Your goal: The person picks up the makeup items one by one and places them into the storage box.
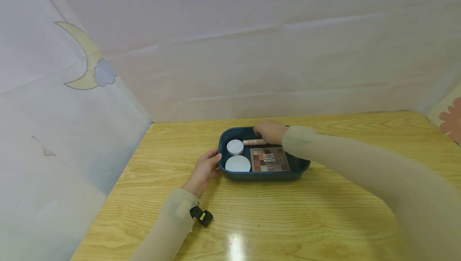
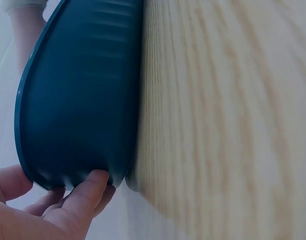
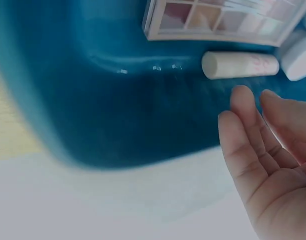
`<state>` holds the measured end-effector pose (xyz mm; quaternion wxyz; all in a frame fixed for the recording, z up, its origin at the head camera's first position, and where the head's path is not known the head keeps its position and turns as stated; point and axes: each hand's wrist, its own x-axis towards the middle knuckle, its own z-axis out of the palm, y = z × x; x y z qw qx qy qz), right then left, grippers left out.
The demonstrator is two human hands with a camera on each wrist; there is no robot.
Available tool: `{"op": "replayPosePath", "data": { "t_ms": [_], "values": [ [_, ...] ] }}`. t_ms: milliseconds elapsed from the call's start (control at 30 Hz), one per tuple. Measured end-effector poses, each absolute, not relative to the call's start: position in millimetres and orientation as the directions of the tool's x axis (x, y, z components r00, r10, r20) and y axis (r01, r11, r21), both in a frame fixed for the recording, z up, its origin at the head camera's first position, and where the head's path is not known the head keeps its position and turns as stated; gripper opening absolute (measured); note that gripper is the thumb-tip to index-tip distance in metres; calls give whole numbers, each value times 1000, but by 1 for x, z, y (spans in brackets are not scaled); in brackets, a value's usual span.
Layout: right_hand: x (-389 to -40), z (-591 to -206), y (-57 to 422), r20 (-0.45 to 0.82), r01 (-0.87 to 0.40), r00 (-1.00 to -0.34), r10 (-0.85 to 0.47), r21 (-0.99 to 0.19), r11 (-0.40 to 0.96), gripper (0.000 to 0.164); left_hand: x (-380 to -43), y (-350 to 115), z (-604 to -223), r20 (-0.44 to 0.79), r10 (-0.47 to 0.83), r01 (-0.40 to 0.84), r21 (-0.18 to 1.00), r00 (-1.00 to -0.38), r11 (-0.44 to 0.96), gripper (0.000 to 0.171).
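A dark blue basin [image 1: 262,176] stands on the wooden table. My left hand [image 1: 203,171] grips its left end, thumb at the rim and fingers against the outer wall [image 2: 83,100]. Over the far side of the basin is my right hand [image 1: 271,133], its fingers loosely bent and holding nothing in the right wrist view. Close to those fingertips lies a pale cosmetic tube [image 3: 240,65]. Beside it is an eyeshadow palette [image 1: 271,159] with a clear lid. Two round white containers, a smaller one [image 1: 235,146] and a larger one [image 1: 237,164], sit at the basin's left end.
The yellow wooden table [image 1: 273,221] extends around the basin. Behind it hangs a pale wall covering [image 1: 252,65], with a printed moon [image 1: 88,53] on the left. A black strap [image 1: 201,215] is at the left wrist.
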<state>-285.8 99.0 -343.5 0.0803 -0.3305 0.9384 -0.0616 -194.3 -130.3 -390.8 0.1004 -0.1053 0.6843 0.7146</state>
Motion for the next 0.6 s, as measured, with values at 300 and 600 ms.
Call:
{"op": "replayPosePath", "data": {
  "t_ms": [300,600],
  "values": [
    [-268,-311,131,-51,-576,-783,-620,-319,753,26,-195,-129,-391,-276,-7,-275,961,-961,-35,41],
    [-256,-306,161,21,-560,-809,-587,-327,761,23,-198,-129,-390,-278,-7,-278,960,-960,-36,41]
  ]
}}
